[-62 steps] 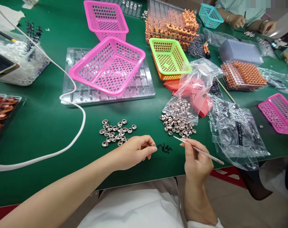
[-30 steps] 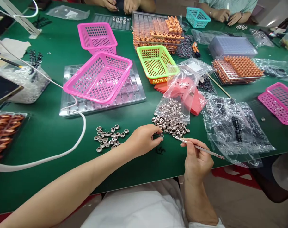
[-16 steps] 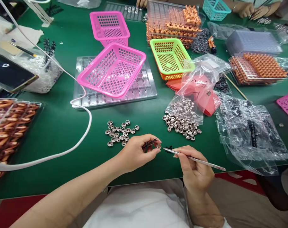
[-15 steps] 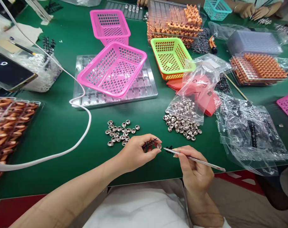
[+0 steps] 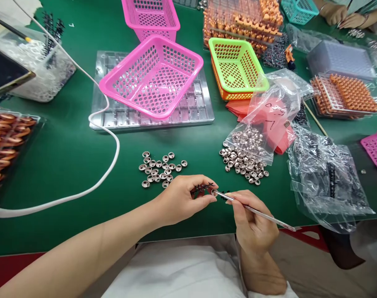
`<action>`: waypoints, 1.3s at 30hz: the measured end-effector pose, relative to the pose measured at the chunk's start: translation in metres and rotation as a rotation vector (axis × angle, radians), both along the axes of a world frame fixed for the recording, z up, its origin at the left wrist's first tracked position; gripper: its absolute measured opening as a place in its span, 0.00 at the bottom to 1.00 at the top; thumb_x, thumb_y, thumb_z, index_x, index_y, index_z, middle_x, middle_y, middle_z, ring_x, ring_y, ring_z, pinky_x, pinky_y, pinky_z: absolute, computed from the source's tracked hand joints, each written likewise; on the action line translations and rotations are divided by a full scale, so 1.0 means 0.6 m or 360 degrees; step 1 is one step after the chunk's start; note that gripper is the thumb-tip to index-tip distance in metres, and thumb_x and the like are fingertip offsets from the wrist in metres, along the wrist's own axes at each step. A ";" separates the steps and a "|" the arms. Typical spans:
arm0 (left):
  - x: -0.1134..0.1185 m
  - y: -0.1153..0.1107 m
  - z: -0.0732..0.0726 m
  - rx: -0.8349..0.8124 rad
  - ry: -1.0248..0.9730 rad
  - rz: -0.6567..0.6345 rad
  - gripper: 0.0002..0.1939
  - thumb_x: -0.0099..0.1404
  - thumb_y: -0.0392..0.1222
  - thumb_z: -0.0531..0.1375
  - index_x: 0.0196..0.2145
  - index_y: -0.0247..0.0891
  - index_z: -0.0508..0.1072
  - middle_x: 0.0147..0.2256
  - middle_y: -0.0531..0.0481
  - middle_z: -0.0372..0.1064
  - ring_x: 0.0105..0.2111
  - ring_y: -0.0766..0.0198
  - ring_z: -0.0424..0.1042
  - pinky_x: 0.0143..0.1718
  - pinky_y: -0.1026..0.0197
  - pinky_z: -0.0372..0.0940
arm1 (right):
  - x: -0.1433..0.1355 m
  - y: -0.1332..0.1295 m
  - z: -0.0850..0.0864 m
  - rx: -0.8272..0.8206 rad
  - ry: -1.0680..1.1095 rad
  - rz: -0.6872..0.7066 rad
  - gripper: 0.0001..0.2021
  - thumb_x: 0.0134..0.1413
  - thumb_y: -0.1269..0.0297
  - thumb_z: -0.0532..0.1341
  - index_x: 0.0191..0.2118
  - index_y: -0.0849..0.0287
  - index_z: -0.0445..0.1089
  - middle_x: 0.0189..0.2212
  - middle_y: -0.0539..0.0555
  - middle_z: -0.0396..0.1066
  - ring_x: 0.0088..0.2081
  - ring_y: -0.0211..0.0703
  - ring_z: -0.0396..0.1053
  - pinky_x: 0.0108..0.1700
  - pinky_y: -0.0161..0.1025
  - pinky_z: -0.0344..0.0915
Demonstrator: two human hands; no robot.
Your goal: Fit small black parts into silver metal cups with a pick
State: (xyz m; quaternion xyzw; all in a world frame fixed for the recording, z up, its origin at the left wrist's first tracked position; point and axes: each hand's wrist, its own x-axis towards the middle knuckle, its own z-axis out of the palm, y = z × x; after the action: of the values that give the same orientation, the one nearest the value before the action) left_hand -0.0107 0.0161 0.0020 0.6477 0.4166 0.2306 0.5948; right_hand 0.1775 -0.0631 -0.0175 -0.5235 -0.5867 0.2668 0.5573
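My left hand pinches a small round metal cup between thumb and fingertips, with a black branched strip beside it at the fingers. My right hand is closed round a slim metal tool, whose tip is at the cup. Another black piece shows partly behind the tool. Loose metal cups lie spread on the green table behind my left hand. A larger heap of cups lies to the right, partly under a clear bag.
A pink basket rests on a clear tray. A green basket stands farther right, near trays of orange parts. A white cable curves across the left side. Plastic bags lie at right; another person's hands show top right.
The tool's tip has moved left and now meets the metal cup; before, a small gap lay between them. The whole view has shifted slightly.
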 end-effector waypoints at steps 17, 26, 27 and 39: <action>0.003 0.000 0.000 -0.0120 0.0016 0.0024 0.08 0.62 0.39 0.65 0.39 0.36 0.79 0.26 0.55 0.72 0.23 0.71 0.62 0.24 0.69 0.59 | 0.003 -0.002 -0.003 0.0041 -0.0054 0.0019 0.18 0.56 0.81 0.62 0.48 0.55 0.74 0.39 0.54 0.79 0.40 0.45 0.77 0.36 0.44 0.76; 0.001 0.002 0.000 -0.0144 0.0030 0.0019 0.07 0.62 0.41 0.65 0.37 0.36 0.75 0.25 0.56 0.70 0.23 0.71 0.62 0.24 0.69 0.59 | 0.002 -0.001 -0.004 0.0068 -0.0064 0.0020 0.17 0.57 0.81 0.62 0.48 0.56 0.74 0.39 0.54 0.79 0.39 0.45 0.77 0.35 0.43 0.76; 0.001 0.002 0.001 -0.0142 0.0033 0.0016 0.07 0.62 0.41 0.65 0.37 0.36 0.75 0.26 0.56 0.70 0.23 0.71 0.62 0.24 0.69 0.59 | 0.001 -0.001 -0.003 0.0060 -0.0067 0.0018 0.16 0.57 0.80 0.62 0.48 0.55 0.74 0.39 0.54 0.79 0.38 0.45 0.77 0.35 0.43 0.76; 0.002 0.001 0.000 -0.0126 0.0049 -0.0010 0.11 0.64 0.40 0.62 0.43 0.36 0.80 0.28 0.51 0.75 0.25 0.68 0.67 0.27 0.67 0.62 | -0.002 -0.003 -0.003 0.0005 -0.0089 -0.0045 0.12 0.60 0.75 0.62 0.46 0.53 0.74 0.37 0.54 0.79 0.37 0.45 0.78 0.34 0.44 0.77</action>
State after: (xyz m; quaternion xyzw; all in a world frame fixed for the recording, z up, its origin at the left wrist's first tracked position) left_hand -0.0093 0.0165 0.0022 0.6283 0.4326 0.2021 0.6142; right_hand 0.1761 -0.0650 -0.0195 -0.5382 -0.5950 0.2430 0.5452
